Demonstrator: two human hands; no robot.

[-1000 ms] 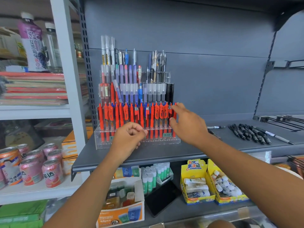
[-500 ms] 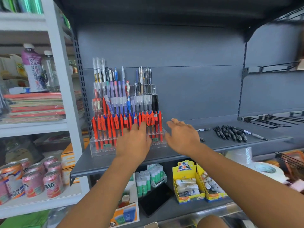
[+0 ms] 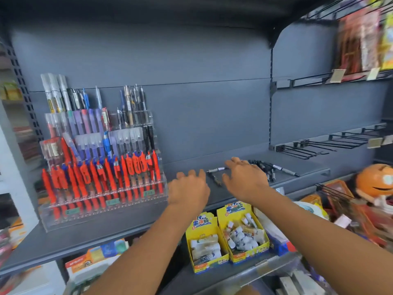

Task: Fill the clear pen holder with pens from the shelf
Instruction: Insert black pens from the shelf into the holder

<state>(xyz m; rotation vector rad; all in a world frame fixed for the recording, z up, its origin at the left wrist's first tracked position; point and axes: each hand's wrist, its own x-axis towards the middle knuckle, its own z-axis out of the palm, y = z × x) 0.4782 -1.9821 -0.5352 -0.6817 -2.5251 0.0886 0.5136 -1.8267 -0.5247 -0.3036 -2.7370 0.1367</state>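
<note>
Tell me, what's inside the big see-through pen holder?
The clear pen holder holds rows of upright pens: orange pens in front, purple pens and taller ones behind. The front rows cover the lower parts of those behind.

Yellow box [image 3: 200, 224] header reads "果冻胶" (price tags [image 3: 112, 202] on clear pen holder [image 3: 95, 217] blurred)

My right hand [image 3: 246, 179] covers the near ends of the loose black pens [image 3: 274, 170] off its 2 o'clock, so I can't count them. A small dark thing [image 3: 215, 180] lies on the shelf [image 3: 187, 165] between it and my left hand [image 3: 188, 188], too smeared to name. The price tags [image 3: 112, 202] on the clear pen holder [image 3: 102, 218] are unreadable. The hanging packets [image 3: 359, 39] at 2 o'clock are pure blur, and the frame edge cuts off the orange toy [image 3: 374, 182] at 3 o'clock.
</note>
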